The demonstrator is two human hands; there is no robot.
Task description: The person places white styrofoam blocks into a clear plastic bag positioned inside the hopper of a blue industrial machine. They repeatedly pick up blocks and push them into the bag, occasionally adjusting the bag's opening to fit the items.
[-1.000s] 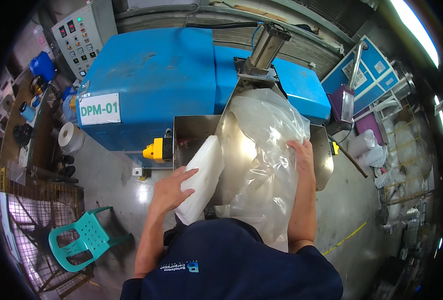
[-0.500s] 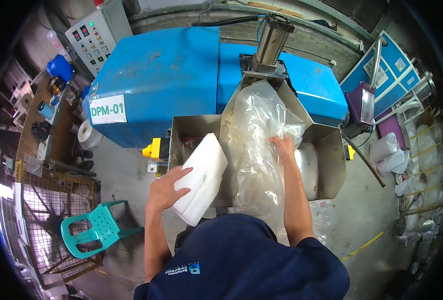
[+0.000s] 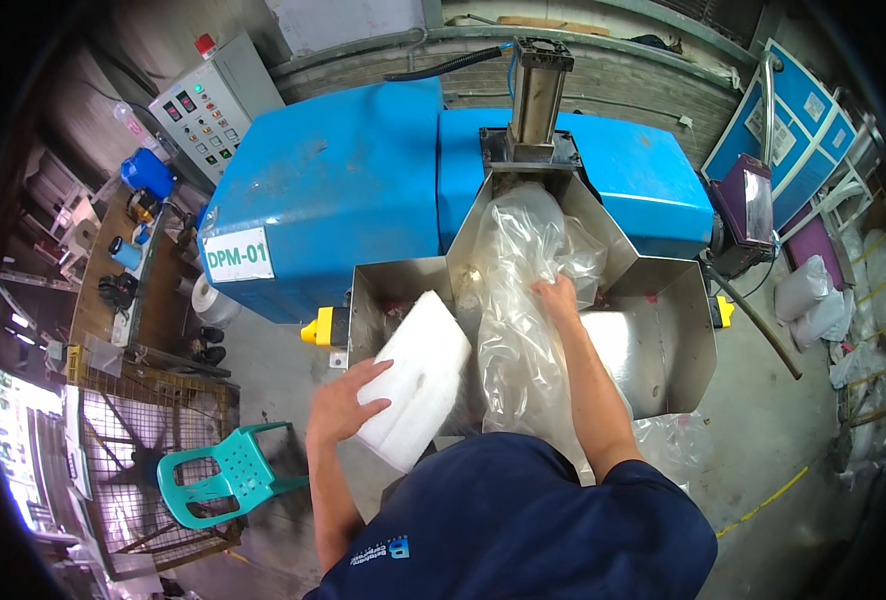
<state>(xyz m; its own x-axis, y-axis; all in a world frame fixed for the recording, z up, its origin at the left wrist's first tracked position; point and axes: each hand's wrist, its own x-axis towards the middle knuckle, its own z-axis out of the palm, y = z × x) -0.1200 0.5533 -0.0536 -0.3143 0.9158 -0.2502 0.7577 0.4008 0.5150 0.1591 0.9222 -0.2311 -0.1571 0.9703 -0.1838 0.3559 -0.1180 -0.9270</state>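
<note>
My left hand (image 3: 349, 402) grips the near left edge of a thick white foam piece (image 3: 418, 375), with thumb and forefinger showing on it. This piece tilts over the left bay of a metal feed trough (image 3: 395, 275). My right hand (image 3: 555, 297) is closed on a crumpled clear plastic bag (image 3: 523, 340). The bag stretches from under the upright metal cylinder (image 3: 540, 95) down the trough's middle toward my body. Some of my right fingers are hidden in the plastic folds.
A large blue machine (image 3: 353, 180) stands behind the trough, with a control cabinet (image 3: 203, 120) at far left. Yellow-capped parts (image 3: 315, 328) stick out at the trough's sides. A green plastic chair (image 3: 243, 470) is at left; more clear plastic (image 3: 673, 445) lies at right.
The whole view has shifted, so the machine appears lower and slightly to the right. My right hand has moved a little left against the trough. Both hands keep their holds.
</note>
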